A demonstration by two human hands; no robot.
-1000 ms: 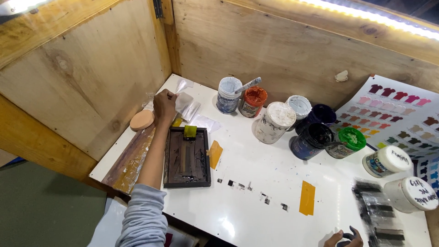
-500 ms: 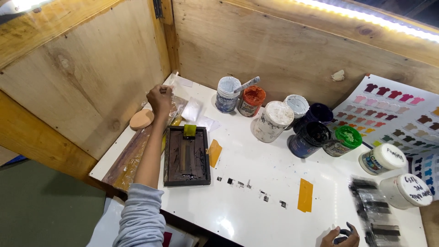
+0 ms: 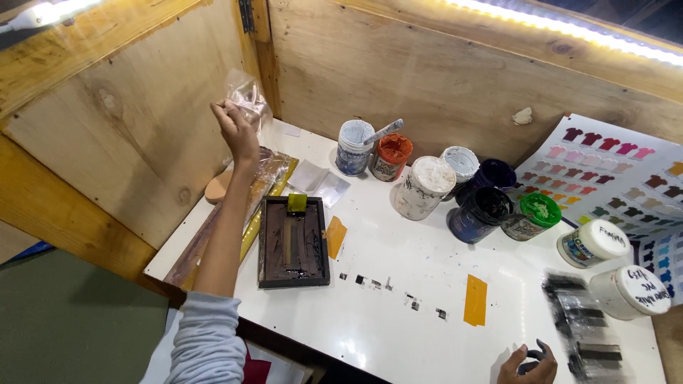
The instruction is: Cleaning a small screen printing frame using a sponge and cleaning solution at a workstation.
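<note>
1. Up against the left plywood wall (image 3: 128,142), you are holding a crumpled piece of clear plastic film (image 3: 247,96) in the air, above the far left corner of the white table (image 3: 398,249).
2. Your left hand (image 3: 235,131) is raised, its fingers pinching the lower edge of the film; the grey sleeve (image 3: 206,334) is showing at the bottom edge of the view.
3. Directly below that arm, more clear wrap is lying over a long strip (image 3: 235,213) along the table's left edge, with a round tan pad (image 3: 215,188) beside it.
4. Just right of the arm, a dark rectangular tray (image 3: 293,245) smeared with dark ink is sitting flat, with a yellow-green tab (image 3: 297,202) at its far end and an orange tab (image 3: 334,236) touching its right side.
5. Further back, open paint jars are standing in a cluster: a white jar with a stick (image 3: 354,146), an orange one (image 3: 390,155), a green one (image 3: 530,215).
6. Your right hand (image 3: 528,364) is resting at the near edge, fingers curled around something small and dark; what it is cannot be told.
</note>
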